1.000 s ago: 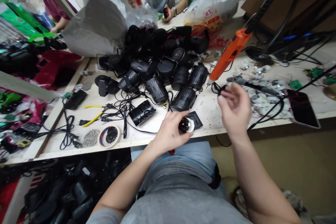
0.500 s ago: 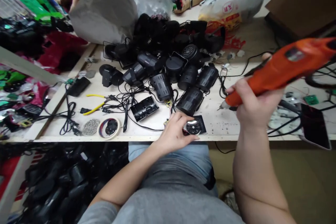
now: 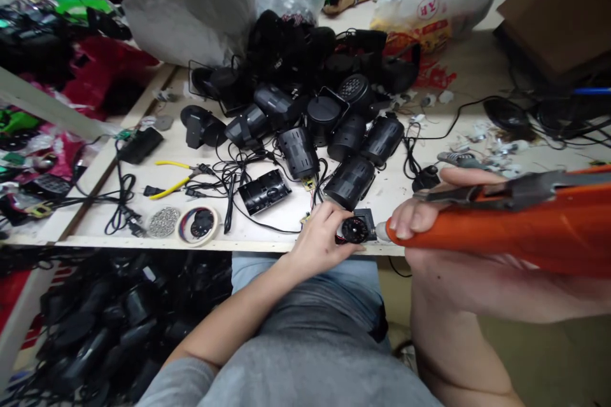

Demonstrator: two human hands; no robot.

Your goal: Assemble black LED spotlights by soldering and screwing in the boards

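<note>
My left hand (image 3: pixel 321 236) pinches a small round black lamp part (image 3: pixel 354 229) at the table's front edge, above a flat black square piece (image 3: pixel 366 216). My right hand (image 3: pixel 416 224) grips an orange hot-glue gun (image 3: pixel 496 222), which fills the lower right of the view close to the camera. Its pale nozzle tip (image 3: pixel 382 231) points at the round part, just beside it. I cannot tell whether the two touch. A black cylindrical lamp housing (image 3: pixel 348 182) lies just behind my left hand.
Several black spotlight housings and tangled cables (image 3: pixel 233 184) cover the white table (image 3: pixel 382 203). Yellow-handled pliers (image 3: pixel 172 178) and a tape roll (image 3: pixel 197 226) lie at the front left. Metal scraps (image 3: pixel 487 156) lie to the right. A co-worker's hand (image 3: pixel 340 3) holds something dark beyond large plastic bags (image 3: pixel 191 6).
My right hand has gone from open and empty to holding the orange glue gun, and has brought its tip to the round part. My left hand has stayed on that part, which has turned.
</note>
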